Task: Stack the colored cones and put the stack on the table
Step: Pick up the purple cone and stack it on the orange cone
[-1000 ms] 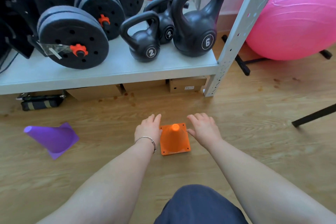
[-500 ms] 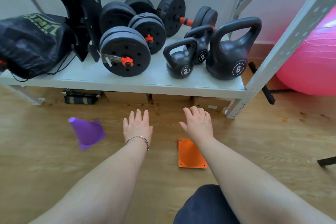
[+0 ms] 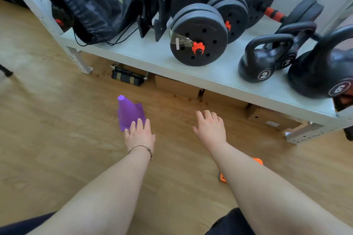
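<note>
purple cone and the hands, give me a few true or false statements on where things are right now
1. The purple cone stands on the wooden floor. True.
2. The left hand is gripping the purple cone. False: its fingers are spread open at the cone's base, nothing held.
3. The orange cone is stacked on the purple one. False: it lies apart, mostly hidden under the right forearm.
4. The right hand is open and empty. True.
5. Kettlebells marked 2 and 6 sit on the floor. False: they are on the shelf.
</note>
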`<control>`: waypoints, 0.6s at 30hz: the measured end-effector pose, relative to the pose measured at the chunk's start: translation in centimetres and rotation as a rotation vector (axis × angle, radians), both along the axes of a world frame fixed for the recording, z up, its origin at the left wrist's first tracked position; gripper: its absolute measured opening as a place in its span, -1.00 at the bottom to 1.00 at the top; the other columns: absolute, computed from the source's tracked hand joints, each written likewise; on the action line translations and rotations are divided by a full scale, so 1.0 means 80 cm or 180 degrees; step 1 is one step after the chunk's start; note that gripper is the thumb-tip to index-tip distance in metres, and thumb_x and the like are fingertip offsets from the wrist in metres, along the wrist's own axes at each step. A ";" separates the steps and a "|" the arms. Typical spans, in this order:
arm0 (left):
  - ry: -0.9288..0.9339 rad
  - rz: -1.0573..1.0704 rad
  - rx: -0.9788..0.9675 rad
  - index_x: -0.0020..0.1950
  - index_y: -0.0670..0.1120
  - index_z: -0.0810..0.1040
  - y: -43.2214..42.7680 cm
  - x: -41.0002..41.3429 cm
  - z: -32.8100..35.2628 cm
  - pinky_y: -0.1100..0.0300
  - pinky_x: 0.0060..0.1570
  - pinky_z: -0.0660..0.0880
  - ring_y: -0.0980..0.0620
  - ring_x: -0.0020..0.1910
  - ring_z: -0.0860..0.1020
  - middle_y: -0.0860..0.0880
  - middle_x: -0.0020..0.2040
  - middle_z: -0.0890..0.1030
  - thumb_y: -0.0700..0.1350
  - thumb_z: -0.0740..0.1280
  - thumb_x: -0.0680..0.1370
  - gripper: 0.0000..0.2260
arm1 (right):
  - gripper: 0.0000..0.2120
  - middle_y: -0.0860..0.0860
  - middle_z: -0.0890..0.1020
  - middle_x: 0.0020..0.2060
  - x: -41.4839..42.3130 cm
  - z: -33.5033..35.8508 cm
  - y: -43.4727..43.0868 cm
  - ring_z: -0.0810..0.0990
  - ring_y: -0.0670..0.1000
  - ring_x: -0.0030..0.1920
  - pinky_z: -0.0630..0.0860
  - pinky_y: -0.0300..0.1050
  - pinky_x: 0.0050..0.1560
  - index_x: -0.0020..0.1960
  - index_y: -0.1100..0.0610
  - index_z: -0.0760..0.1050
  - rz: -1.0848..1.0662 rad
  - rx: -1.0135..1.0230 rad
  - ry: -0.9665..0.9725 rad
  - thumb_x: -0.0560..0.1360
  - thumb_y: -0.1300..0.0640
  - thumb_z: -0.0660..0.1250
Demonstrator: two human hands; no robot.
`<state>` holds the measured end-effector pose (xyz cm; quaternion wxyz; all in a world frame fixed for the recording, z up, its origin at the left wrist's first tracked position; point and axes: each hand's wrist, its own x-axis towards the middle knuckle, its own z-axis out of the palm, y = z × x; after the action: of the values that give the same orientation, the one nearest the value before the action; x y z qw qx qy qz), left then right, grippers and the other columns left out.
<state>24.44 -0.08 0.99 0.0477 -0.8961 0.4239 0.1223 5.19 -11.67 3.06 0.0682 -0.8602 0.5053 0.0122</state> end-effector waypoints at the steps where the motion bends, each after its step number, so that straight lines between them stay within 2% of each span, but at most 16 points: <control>1: 0.0039 0.0092 0.0028 0.55 0.06 0.07 0.006 0.010 -0.008 -0.07 0.49 0.10 -0.06 0.56 0.08 -0.02 0.57 0.14 0.11 0.18 0.59 -0.43 | -0.56 0.10 0.51 0.18 0.008 -0.006 0.002 0.46 0.19 0.19 0.39 0.05 0.17 0.34 0.07 0.35 0.0015 0.0044 0.0024 0.53 -0.07 0.29; 5: 0.0189 0.0462 0.0078 0.55 0.04 0.10 0.028 0.055 -0.031 -0.10 0.48 0.10 -0.07 0.56 0.08 -0.03 0.57 0.15 0.09 0.22 0.58 -0.43 | -0.57 0.10 0.49 0.20 0.044 -0.026 0.004 0.44 0.19 0.21 0.37 0.05 0.19 0.36 0.06 0.31 0.0090 0.0183 0.0097 0.55 -0.06 0.26; 10: 0.0015 0.0710 0.0322 0.56 0.03 0.06 0.047 0.118 -0.056 -0.10 0.50 0.06 -0.09 0.56 0.08 -0.06 0.58 0.13 0.09 0.23 0.58 -0.39 | -0.58 0.12 0.46 0.26 0.101 -0.041 -0.021 0.40 0.20 0.25 0.35 0.10 0.27 0.36 0.05 0.27 0.0178 0.0325 0.0282 0.57 -0.03 0.25; 15: 0.0027 0.1003 0.0067 0.52 0.01 0.13 0.018 0.188 -0.067 -0.11 0.47 0.14 -0.11 0.52 0.19 -0.10 0.54 0.23 0.00 0.33 0.52 -0.37 | -0.54 0.16 0.43 0.35 0.178 -0.061 -0.036 0.37 0.23 0.36 0.32 0.17 0.36 0.39 0.07 0.28 0.0299 0.0596 0.0343 0.56 -0.03 0.27; 18: 0.0192 0.0971 -0.0084 0.51 0.00 0.17 -0.004 0.217 -0.076 -0.10 0.44 0.20 -0.11 0.50 0.23 -0.12 0.51 0.27 -0.05 0.36 0.50 -0.37 | -0.53 0.15 0.45 0.31 0.224 -0.072 -0.034 0.39 0.22 0.33 0.35 0.14 0.28 0.37 0.10 0.30 0.0558 0.0721 0.0347 0.55 -0.07 0.29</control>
<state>41.83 -0.43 -5.07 0.0040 -0.9466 0.2857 0.1495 23.13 -14.40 -2.73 0.1360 -0.8858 0.4266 0.1218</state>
